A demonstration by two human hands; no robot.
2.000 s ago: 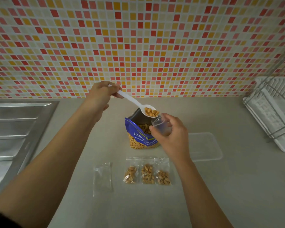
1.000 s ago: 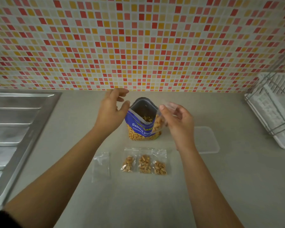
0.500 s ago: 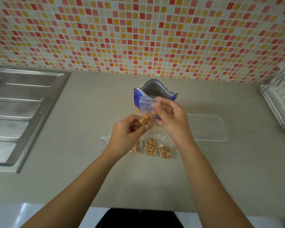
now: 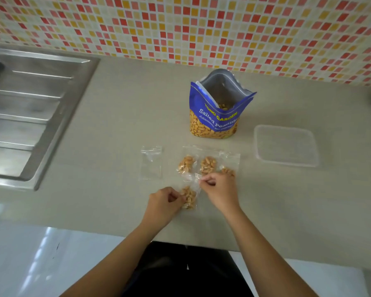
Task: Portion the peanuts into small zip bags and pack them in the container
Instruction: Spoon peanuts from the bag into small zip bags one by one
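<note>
Both hands pinched one small zip bag of peanuts down at the counter: left hand at the filled end, right hand at the mouth. Sealing looked to be the step in hand (whether the zip had closed, I could not tell). Just behind lay three filled bags and an empty bag; farther back stood the open peanut pouch and, to its right, the clear container. Next, the strip would need pressing shut end to end.

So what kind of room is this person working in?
Most likely a home kitchen: a stainless steel sink with a ribbed drainboard, a red, orange and yellow mosaic-tile wall, and a grey countertop holding an open blue bag of salted peanuts.
</note>
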